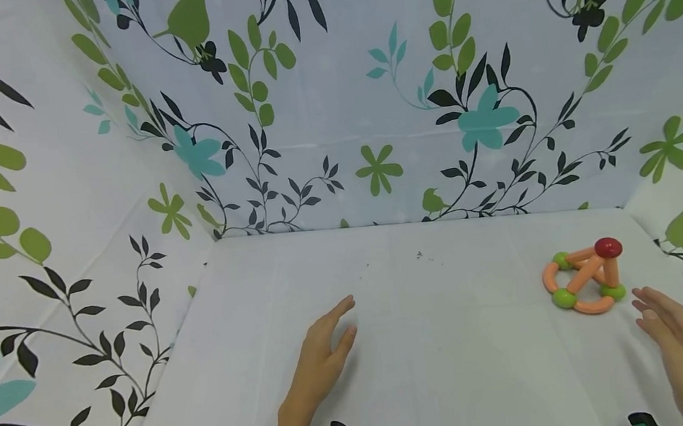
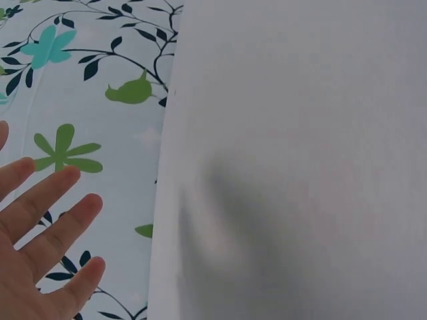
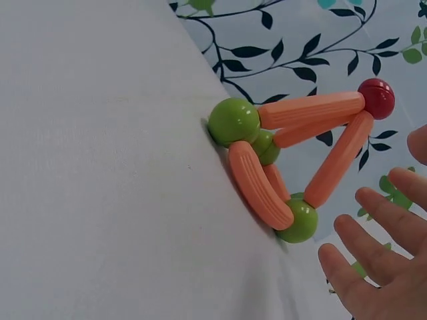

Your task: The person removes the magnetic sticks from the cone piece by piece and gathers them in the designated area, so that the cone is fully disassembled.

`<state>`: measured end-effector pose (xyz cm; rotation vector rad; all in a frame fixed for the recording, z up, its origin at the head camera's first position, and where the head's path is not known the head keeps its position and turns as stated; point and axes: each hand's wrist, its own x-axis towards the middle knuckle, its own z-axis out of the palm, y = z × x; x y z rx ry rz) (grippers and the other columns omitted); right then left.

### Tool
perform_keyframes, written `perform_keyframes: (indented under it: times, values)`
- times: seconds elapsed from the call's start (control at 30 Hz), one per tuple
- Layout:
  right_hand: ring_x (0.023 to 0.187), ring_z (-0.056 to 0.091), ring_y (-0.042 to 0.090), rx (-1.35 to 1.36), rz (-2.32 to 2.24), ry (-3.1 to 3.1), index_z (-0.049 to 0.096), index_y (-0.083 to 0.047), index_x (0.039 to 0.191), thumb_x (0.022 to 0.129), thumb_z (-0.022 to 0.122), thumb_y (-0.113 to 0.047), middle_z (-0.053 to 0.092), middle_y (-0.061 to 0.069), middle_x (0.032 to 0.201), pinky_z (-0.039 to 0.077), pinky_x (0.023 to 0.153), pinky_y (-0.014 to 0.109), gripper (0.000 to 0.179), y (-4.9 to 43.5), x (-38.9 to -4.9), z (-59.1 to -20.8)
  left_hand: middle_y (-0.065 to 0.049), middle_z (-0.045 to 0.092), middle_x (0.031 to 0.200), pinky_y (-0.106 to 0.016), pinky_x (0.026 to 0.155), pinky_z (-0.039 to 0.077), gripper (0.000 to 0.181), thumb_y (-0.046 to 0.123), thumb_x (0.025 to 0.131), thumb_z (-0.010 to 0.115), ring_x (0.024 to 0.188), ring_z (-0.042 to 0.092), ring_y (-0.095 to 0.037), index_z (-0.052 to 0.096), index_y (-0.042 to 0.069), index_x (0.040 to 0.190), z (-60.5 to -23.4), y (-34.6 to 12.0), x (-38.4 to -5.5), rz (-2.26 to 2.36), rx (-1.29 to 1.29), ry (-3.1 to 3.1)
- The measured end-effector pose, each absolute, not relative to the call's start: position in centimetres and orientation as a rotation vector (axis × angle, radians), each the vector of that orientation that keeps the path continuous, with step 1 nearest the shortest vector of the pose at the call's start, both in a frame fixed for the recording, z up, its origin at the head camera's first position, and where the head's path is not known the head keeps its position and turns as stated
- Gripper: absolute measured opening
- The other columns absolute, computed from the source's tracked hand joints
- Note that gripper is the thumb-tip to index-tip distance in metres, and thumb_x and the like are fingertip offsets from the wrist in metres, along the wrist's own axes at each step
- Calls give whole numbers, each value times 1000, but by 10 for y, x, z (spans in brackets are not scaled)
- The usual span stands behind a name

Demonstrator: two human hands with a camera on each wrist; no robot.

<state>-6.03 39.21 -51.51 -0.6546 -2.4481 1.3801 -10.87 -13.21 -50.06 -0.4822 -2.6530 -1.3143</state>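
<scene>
Table (image 1: 432,382): one, bearing the toy (image 1: 585,275) upright at its right side. Left hand (image 1: 320,359): fingers extended, empty, well apart from the toy. Right hand (image 1: 677,331): fingers spread, empty, just beside the toy, not touching. To handle the toy, a light pinch on one upper stick should strain the joints least; keep the base level. Count: two hands, one toy, three straight sticks (image 3: 340,160), apparently three curved sticks (image 3: 257,190), three green balls (image 3: 233,123), one red ball (image 3: 376,99).
</scene>
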Motion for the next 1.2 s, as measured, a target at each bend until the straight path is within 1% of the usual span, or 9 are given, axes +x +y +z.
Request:
perform_keyframes:
  times: [0.17, 0.3, 0.43, 0.57, 0.7, 0.9, 1.03, 1.13, 1.2]
  values:
    - [156, 31, 1, -795, 1481, -2349, 27, -34, 165, 112, 42, -28, 30, -15, 170, 33, 108, 2, 55, 388, -72, -510, 13, 58, 152, -50, 122, 39, 51, 25, 107, 60, 148, 49, -13, 47, 28, 156, -502, -113, -113, -1504, -514, -2603]
    - [158, 27, 3, -887, 1603, -2218, 29, -36, 164, 112, 44, -23, 30, -17, 170, 29, 119, 11, 55, 384, -83, -507, 9, 60, 150, -51, 120, 40, 49, 23, 107, 59, 143, 53, -13, 47, 33, 154, -503, -102, -115, -1641, -537, -2545]
    - [159, 26, 4, -929, 1623, -2158, 31, -37, 163, 111, 44, -23, 30, -17, 170, 27, 126, 22, 55, 383, -94, -507, 7, 62, 148, -52, 116, 43, 48, 22, 108, 58, 140, 55, -13, 48, 39, 152, -506, -90, -119, -1764, -526, -2512]
    - [159, 26, 5, -953, 1620, -2142, 32, -37, 162, 111, 45, -25, 30, -16, 170, 28, 127, 25, 55, 385, -104, -508, 3, 63, 146, -50, 114, 45, 48, 19, 108, 57, 137, 58, -16, 49, 40, 150, -508, -77, -123, -1860, -519, -2496]
    - [161, 21, 7, -964, 1606, -2159, 29, -36, 164, 110, 45, -26, 25, -15, 172, 27, 128, 31, 57, 388, -113, -510, -1, 65, 144, -43, 110, 48, 46, 17, 108, 56, 134, 61, -19, 50, 36, 150, -511, -64, -128, -1915, -516, -2483]
    - [163, 16, 13, -957, 1519, -2241, 23, -34, 166, 109, 42, -27, 19, -12, 175, 27, 129, 44, 61, 394, -123, -518, 4, 69, 137, -38, 106, 49, 41, 21, 108, 55, 128, 65, -19, 53, 33, 148, -512, -45, -135, -1929, -519, -2478]
    - [164, 16, 16, -946, 1508, -2267, 21, -34, 166, 108, 42, -27, 18, -10, 175, 28, 128, 47, 62, 399, -126, -523, 6, 70, 135, -35, 105, 49, 40, 24, 108, 56, 127, 66, -17, 55, 33, 147, -513, -31, -139, -1972, -522, -2482]
    - [163, 20, 19, -921, 1474, -2305, 22, -32, 167, 109, 42, -29, 20, -7, 175, 30, 127, 47, 61, 401, -127, -525, 6, 70, 134, -33, 105, 49, 39, 25, 108, 55, 126, 65, -14, 55, 33, 146, -513, -20, -142, -1991, -531, -2495]
    - [162, 23, 20, -900, 1455, -2331, 23, -29, 167, 110, 43, -31, 22, -3, 175, 31, 127, 43, 61, 402, -126, -527, 5, 71, 134, -31, 104, 49, 39, 25, 108, 55, 124, 65, -13, 55, 34, 146, -513, -14, -143, -1995, -550, -2504]
